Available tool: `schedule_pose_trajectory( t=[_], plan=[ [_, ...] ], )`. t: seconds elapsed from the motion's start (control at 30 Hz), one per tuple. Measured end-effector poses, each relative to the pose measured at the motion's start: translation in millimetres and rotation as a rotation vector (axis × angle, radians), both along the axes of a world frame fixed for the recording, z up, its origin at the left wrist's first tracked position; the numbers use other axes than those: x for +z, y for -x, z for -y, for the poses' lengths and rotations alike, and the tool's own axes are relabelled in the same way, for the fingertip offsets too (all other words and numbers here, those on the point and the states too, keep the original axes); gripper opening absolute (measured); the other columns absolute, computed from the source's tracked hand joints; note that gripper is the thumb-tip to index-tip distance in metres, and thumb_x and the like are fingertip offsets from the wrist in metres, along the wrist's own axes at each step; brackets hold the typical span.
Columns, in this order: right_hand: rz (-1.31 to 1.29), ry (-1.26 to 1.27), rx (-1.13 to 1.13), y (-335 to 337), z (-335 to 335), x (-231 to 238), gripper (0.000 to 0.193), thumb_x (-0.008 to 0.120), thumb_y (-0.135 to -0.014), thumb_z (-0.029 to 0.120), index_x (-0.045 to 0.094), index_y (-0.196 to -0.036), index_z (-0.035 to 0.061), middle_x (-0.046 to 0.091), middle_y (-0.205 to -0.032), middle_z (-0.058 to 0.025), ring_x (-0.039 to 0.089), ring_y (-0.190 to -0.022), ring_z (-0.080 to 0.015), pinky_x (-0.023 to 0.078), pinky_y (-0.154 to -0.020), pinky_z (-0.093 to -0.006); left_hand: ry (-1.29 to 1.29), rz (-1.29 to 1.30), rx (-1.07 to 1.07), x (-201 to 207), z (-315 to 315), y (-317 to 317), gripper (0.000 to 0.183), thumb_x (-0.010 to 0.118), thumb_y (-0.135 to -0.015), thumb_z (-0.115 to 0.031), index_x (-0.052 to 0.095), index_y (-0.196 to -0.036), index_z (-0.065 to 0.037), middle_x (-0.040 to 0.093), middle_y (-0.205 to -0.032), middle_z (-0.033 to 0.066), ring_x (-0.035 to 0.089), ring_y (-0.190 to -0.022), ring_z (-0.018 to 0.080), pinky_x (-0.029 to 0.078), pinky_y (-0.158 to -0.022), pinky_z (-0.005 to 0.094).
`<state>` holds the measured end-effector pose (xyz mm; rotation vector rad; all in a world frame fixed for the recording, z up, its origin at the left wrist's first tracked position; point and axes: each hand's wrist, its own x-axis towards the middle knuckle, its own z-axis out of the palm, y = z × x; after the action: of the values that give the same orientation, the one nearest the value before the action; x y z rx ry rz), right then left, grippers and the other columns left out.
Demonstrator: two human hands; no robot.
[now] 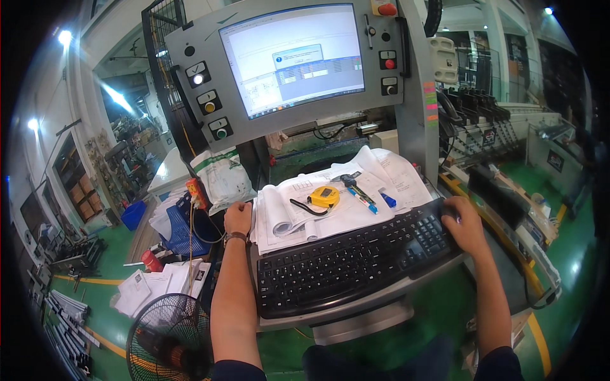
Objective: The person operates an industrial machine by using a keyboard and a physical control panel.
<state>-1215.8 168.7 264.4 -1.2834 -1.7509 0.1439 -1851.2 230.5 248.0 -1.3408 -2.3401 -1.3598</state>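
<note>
While resting the right hand (464, 222) — half open, seemingly empty — at the keyboard (337, 267), has the left hand (238, 218) curled beside the papers (346, 216), cannot tell around what.

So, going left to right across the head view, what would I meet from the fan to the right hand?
Black fan → left hand → yellow tape measure → small blue object → right hand.

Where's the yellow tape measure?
Near the middle of the head view, the yellow tape measure lies on the papers beyond the black keyboard, left of a small blue object.
</note>
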Motion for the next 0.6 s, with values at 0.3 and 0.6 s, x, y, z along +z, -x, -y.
schedule_pose_trajectory(
  t=[0.3, 0.6],
  plan=[
    [0.007, -0.014, -0.011, -0.6, -1.9, -1.8, 0.041, 0.072, -0.088, 0.018, 0.07, -0.127, 0.0051, 0.069, -0.133, -0.0135, 0.068, -0.12, -0.03, 0.054, -0.098, -0.0379, 0.007, -0.004, -0.014, -0.4, -1.3, 2.5, 0.039, 0.075, -0.095, -0.043, 0.082, -0.112, -0.008, 0.082, -0.108, 0.0158, 0.078, -0.105, 0.0385, 0.059, -0.093, 0.0461],
    [-0.002, -0.009, -0.011, 0.3, -0.5, -0.6, 0.044, 0.072, -0.087, 0.017, 0.07, -0.129, 0.005, 0.07, -0.133, -0.0139, 0.07, -0.117, -0.0298, 0.055, -0.098, -0.0376, -0.002, 0.002, -0.012, -2.2, -2.1, 3.4, 0.039, 0.075, -0.095, -0.043, 0.082, -0.111, -0.008, 0.082, -0.108, 0.016, 0.078, -0.104, 0.039, 0.059, -0.092, 0.0466]
  ],
)
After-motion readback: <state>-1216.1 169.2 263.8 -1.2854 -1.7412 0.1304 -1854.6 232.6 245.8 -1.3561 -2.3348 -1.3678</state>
